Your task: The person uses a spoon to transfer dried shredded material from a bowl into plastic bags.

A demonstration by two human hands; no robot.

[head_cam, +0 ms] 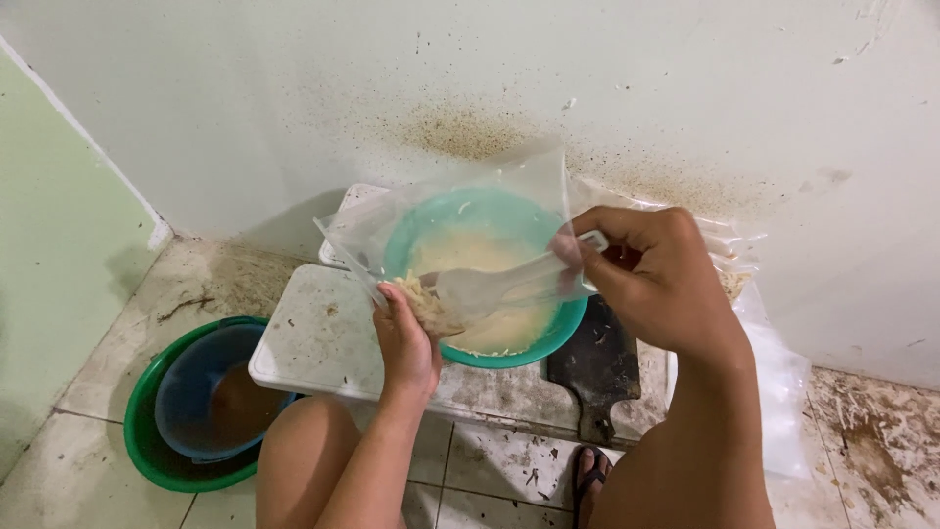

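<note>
My left hand pinches the clear bag, right hand grips the spoon — I'd keep the bag's mouth wide over the bowl.

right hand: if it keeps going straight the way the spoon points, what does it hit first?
Likely the shredded food inside the clear bag that the left hand holds open. The right hand aims the plastic spoon at it, tip nearly there. Depth is unclear.
</note>
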